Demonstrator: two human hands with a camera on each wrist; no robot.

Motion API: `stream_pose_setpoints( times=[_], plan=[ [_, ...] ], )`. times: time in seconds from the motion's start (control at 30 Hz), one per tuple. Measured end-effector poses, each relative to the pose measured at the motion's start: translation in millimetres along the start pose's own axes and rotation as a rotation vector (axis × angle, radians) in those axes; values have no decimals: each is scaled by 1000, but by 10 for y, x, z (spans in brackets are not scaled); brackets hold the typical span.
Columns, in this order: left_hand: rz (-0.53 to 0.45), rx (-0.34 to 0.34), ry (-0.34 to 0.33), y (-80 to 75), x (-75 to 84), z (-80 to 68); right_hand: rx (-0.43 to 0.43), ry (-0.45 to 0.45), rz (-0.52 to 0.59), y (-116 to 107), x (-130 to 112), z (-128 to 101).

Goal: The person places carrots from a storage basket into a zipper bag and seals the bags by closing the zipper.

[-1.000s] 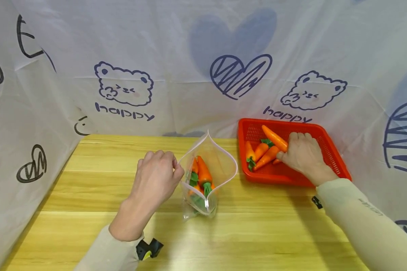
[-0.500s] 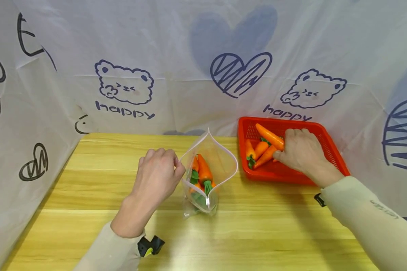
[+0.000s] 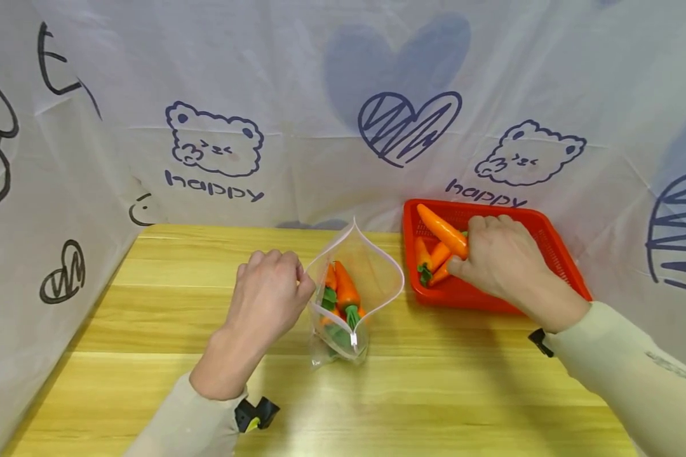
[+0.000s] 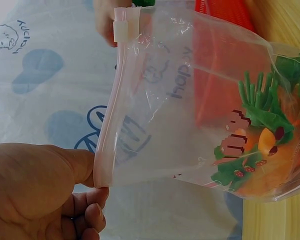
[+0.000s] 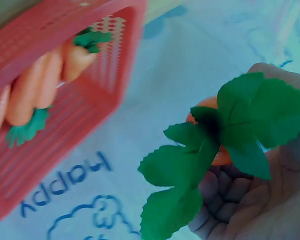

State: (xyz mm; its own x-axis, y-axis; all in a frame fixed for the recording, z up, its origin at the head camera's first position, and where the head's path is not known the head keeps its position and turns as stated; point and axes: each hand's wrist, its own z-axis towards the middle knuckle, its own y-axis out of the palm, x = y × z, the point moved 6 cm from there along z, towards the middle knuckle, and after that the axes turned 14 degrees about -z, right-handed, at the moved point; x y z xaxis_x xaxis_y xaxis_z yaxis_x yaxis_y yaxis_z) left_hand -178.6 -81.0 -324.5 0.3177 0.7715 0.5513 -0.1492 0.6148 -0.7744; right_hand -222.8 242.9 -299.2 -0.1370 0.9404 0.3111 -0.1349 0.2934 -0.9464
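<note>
My left hand point(image 3: 271, 292) pinches one edge of a clear zip bag point(image 4: 155, 100) between thumb and fingers. The bag point(image 3: 377, 279) stands on the table with its mouth spread wide, and several carrots point(image 3: 345, 285) with green tops lie inside. Over the red basket point(image 3: 474, 301), my right hand point(image 3: 503, 260) grips a carrot point(image 3: 441, 230) whose orange tip points up and left. In the right wrist view, that carrot's green leaves point(image 5: 185, 165) hang out beside the palm. More carrots point(image 5: 27, 92) sit in the basket, partly behind the held one.
A pale wooden table point(image 3: 166, 317) carries the bag and the basket. White cloth point(image 3: 297, 95) printed with bears and hearts hangs behind and on both sides. The basket's left rim point(image 3: 408, 254) stands a short way right of the bag.
My right hand has moved slightly left with the carrot in its grip, and the carrot's tip now reaches the basket's left back corner. The left hand and bag have barely moved.
</note>
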Motion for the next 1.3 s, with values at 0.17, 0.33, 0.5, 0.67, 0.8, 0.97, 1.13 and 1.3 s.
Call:
stream_pose_setpoints(
  times=[0.17,0.33,0.5,0.67,0.8,0.97,1.13,1.3],
  plan=[
    [-4,-11,-1,25,20,-2,2,-18,12,-235,-134,-126],
    [-6,-6,8,43,43,5,-51,-52,84,-483,-274,-250],
    [-4,7,18,27,49,3,-164,-71,180,-682,-464,-339],
    [-5,18,20,0,55,3,-267,-124,231,-786,-662,-356],
    [-4,18,20,-2,63,-1,-321,-183,256,-781,-814,-301],
    [23,60,67,-11,103,2,-352,-217,282,-724,-965,-157],
    [109,142,194,-28,171,-32,-388,-209,296,-630,-1087,-34],
    [178,206,286,-34,230,-68,-379,-192,289,-548,-1223,47]
  ],
)
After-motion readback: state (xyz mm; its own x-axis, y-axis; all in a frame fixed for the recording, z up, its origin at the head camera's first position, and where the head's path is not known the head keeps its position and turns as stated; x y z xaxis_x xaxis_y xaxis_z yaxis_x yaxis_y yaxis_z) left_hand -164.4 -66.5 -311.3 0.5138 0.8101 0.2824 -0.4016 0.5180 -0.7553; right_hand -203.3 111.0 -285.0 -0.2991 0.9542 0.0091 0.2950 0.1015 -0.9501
